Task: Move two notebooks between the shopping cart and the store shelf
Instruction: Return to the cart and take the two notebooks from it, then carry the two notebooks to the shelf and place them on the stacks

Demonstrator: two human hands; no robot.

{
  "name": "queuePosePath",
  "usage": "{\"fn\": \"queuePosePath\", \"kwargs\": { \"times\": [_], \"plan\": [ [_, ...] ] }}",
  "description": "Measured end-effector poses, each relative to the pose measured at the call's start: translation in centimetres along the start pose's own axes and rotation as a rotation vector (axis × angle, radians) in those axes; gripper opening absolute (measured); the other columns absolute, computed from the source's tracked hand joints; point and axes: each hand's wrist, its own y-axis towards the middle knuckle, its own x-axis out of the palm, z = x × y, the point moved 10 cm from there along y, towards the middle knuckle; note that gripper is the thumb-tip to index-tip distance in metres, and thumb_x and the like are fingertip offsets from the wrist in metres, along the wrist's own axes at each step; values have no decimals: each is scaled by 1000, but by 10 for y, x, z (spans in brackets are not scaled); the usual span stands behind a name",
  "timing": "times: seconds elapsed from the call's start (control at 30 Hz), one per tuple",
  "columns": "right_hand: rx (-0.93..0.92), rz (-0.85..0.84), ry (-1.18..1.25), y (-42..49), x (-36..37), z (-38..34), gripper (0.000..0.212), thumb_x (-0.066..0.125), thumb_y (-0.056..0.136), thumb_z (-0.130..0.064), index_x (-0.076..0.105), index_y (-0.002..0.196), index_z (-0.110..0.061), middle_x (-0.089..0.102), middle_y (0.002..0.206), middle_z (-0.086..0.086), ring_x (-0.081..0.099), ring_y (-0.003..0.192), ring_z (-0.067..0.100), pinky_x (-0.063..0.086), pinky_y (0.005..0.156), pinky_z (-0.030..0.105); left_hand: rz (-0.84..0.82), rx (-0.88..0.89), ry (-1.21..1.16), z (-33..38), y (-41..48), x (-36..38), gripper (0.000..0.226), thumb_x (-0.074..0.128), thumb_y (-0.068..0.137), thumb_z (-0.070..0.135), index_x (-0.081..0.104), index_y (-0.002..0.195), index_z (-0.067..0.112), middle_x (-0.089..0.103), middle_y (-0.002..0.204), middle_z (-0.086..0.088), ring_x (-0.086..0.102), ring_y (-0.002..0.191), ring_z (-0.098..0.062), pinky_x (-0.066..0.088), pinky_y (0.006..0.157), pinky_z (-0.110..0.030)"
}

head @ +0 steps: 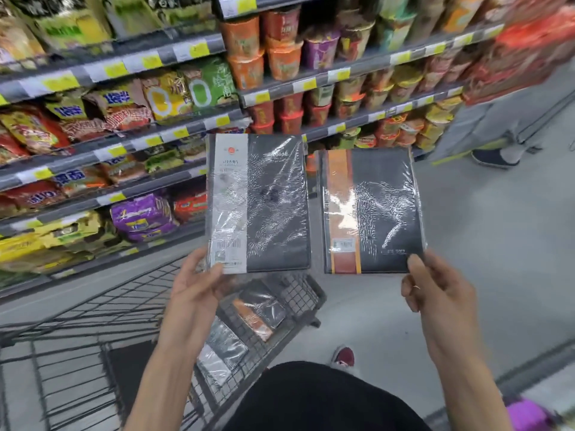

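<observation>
You have one shrink-wrapped notebook in each of your hands, both held upright in the air above the shopping cart and facing you. Your left hand is closed on the bottom left corner of the notebook with the grey strip, thumb on the front and fingers behind. Your right hand pinches the bottom right corner of the notebook with the orange strip the same way. The two notebooks sit just beside each other without touching. Two more wrapped notebooks lie in the cart basket below.

The store shelf runs along your left, its tiers packed with noodle packets and cups; I cannot see a free gap from here.

The main risk is your grip. Each notebook hangs from a single corner, and the plastic wrap looks slick and loose, so the film may slide under your thumb and let a notebook tip or drop to the floor or into the cart. Reaching left with both at once could knock one notebook against the other, or push packets off a crowded tier. Another person's shoe shows further down the aisle, so watch your swing on that side.
</observation>
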Motion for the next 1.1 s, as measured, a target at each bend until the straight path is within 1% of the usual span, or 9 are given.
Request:
{"fn": "queuePosePath", "kwargs": {
  "times": [0.2,0.33,0.47,0.63,0.8,0.93,0.97,1.03,1.1],
  "plan": [
    [-24,71,-5,59,-74,-20,18,58,98,-11,60,80,-16,48,50,-2,38,47,12,29,41,19,-106,-30,4,-40,46,105,41,57,77,-1,57,116,11,75,91,-2,70,74,-11,59,69,-24],
    [-47,133,-27,95,-128,-36,27,58,98,-12,52,72,-17,46,49,-2,34,44,12,29,41,17,-188,-44,10,-70,75,181,47,75,72,9,62,117,11,71,96,-5,68,73,-12,59,68,-25],
    [-41,204,-16,118,-175,-45,30,57,99,-14,50,70,-21,43,48,-3,31,43,9,28,42,15,-254,-82,50,-97,100,240,49,57,79,0,53,128,7,68,90,-4,66,71,-13,58,67,-24],
    [-29,299,56,137,-218,-53,24,54,99,-9,54,78,-20,41,45,-8,31,42,5,26,41,13,-355,-117,109,-113,124,306,54,57,79,-1,49,132,6,73,94,-3,69,73,-13,58,67,-24],
    [-26,385,78,164,-249,-59,19,53,100,-10,59,83,-19,41,46,-7,31,44,5,26,42,14,-424,-199,127,-134,163,363,63,62,81,0,43,141,-3,66,112,-13,68,76,-18,58,69,-26],
    [-28,491,131,192,-278,-59,14,54,99,-10,67,99,-17,45,49,-5,34,45,7,26,43,16,-531,-233,177,-149,197,421,54,67,80,3,53,133,1,64,108,-12,66,74,-15,58,68,-24],
    [-26,520,134,200,-284,-59,15,55,99,-10,67,105,-15,45,50,-4,35,46,7,27,43,16,-560,-237,202,-153,206,438,59,74,77,10,54,132,1,63,108,-12,66,76,-16,58,69,-25],
    [-12,604,139,212,-298,-59,16,55,98,-10,65,111,-9,45,49,-3,36,45,7,27,42,16,-610,-279,249,-163,225,470,85,90,62,22,53,134,1,60,110,-15,63,82,-20,58,71,-26],
    [-25,670,157,226,-310,-62,10,56,98,-10,64,104,-10,45,48,-3,34,45,7,26,42,16,-657,-330,283,-175,247,502,96,95,55,27,53,137,5,55,113,-15,59,88,-23,58,74,-28]
  ]
}}
